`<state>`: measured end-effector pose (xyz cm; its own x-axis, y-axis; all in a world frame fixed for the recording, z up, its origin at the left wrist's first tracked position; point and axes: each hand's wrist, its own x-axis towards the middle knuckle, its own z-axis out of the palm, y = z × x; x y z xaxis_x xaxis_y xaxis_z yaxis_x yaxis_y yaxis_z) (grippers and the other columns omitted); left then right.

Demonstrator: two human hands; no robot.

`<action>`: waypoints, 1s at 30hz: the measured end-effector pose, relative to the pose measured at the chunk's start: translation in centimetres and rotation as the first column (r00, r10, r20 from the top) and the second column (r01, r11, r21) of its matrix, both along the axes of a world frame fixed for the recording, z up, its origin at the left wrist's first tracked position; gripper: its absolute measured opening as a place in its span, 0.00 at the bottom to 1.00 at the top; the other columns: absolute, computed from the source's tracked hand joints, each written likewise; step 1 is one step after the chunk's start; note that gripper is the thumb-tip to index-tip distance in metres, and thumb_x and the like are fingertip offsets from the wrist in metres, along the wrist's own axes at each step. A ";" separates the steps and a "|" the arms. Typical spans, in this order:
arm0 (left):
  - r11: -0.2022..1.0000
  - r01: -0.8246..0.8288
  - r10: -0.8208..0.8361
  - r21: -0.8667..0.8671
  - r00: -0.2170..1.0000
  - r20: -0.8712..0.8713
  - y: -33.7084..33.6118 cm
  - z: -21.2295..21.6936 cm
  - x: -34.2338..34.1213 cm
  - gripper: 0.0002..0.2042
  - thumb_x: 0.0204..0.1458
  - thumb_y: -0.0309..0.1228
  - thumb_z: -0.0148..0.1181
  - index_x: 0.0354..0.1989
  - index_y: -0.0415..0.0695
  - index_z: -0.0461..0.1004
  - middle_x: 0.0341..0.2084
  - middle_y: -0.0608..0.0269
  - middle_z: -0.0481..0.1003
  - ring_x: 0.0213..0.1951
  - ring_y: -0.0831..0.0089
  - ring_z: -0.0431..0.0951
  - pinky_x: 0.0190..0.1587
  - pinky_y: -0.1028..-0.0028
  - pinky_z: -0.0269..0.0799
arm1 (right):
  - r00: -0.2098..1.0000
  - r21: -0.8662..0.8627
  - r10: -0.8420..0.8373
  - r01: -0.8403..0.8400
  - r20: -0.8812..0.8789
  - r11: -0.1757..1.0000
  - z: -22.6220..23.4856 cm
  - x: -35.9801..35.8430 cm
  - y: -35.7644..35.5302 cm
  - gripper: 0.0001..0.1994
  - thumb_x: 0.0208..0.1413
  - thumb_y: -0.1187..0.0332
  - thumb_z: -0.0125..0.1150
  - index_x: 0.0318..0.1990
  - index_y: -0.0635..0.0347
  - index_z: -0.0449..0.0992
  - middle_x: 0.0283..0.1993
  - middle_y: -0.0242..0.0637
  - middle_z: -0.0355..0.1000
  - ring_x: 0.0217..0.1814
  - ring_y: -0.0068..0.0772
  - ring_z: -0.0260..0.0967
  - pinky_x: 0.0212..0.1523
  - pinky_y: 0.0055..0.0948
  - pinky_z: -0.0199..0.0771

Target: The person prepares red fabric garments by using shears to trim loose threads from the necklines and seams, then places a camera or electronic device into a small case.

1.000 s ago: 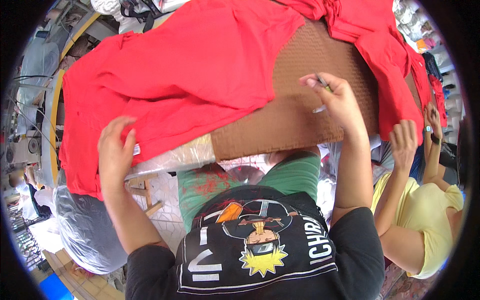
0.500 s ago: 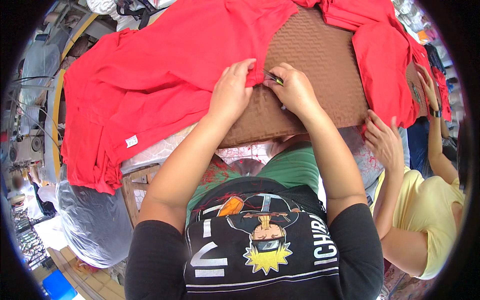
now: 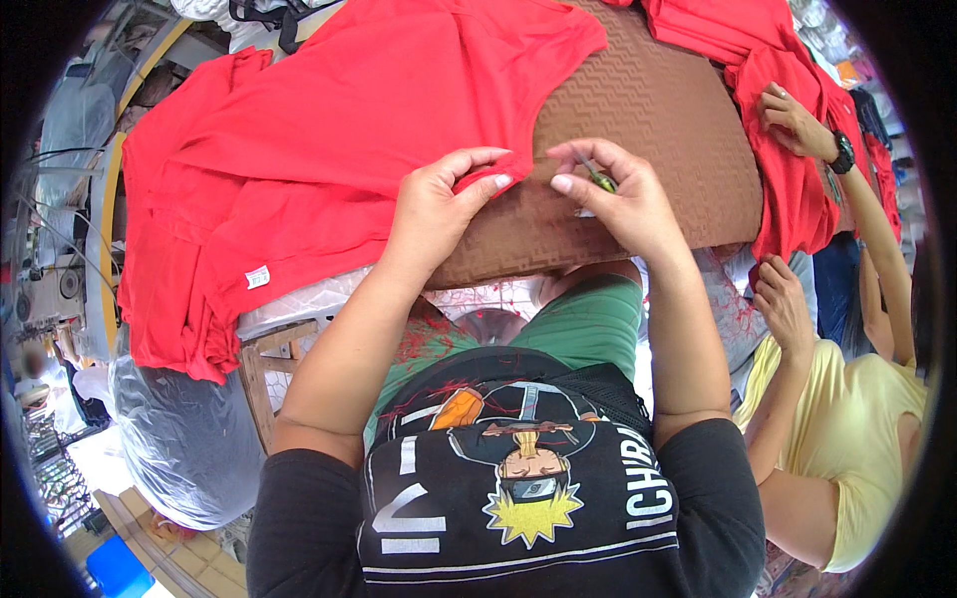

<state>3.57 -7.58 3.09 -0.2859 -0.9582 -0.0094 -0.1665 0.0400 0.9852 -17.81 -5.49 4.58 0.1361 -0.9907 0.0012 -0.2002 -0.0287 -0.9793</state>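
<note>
Red cloth (image 3: 379,100) lies across the brown table cover (image 3: 658,130), its corner pinched by the left hand (image 3: 434,204) alone now that the right hand (image 3: 638,207), gripping a small tool (image 3: 603,181), has drawn back.

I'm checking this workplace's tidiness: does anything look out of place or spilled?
Yes: red thread scraps lie scattered over the green shorts and black shirt, odd because they litter clothing. The red garment in the left hand looks undamaged.

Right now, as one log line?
left hand: pinching edge of red garment | right hand: holding small green tool | garment: partly over brown cloth
</note>
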 end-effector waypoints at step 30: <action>0.586 0.325 0.141 -0.742 0.861 0.489 -0.1 0.1 -2.7 0.07 0.43 0.31 0.65 0.32 0.50 0.81 0.32 0.70 0.77 0.32 0.69 0.75 0.35 0.70 0.72 | 0.950 -0.094 -0.059 0.031 -0.306 0.995 0.0 -0.3 1.6 0.07 0.51 0.70 0.60 0.33 0.65 0.75 0.21 0.41 0.71 0.24 0.21 0.69 0.28 0.25 0.69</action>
